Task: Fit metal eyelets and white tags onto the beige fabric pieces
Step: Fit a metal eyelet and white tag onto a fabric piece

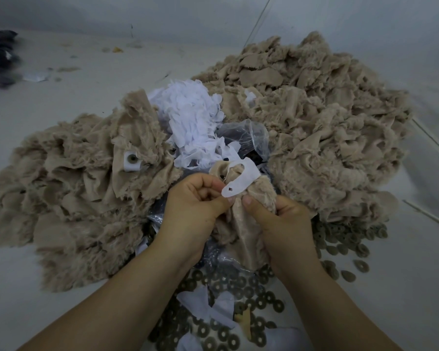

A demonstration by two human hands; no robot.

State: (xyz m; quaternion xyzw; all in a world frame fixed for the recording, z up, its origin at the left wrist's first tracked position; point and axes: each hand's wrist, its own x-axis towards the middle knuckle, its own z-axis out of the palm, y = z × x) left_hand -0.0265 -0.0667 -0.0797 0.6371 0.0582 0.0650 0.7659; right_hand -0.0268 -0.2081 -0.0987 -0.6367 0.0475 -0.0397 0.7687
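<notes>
pale table [61, 117] carries beige heaps and loose eyelets [249, 292]. left hand [195, 198] pinches the white tag [241, 181], right hand [276, 219] grips the beige fabric piece [241, 239] under it. i think the tag hole may slide off the fabric hole, because the soft pile shifts easily.

Beige fabric pieces [327, 117] — white tags [190, 117] — dull olive-grey eyelets [241, 290], pale grey table [61, 102]

Dim, cool, even light; soft blur and wide-angle bending at edges
</notes>
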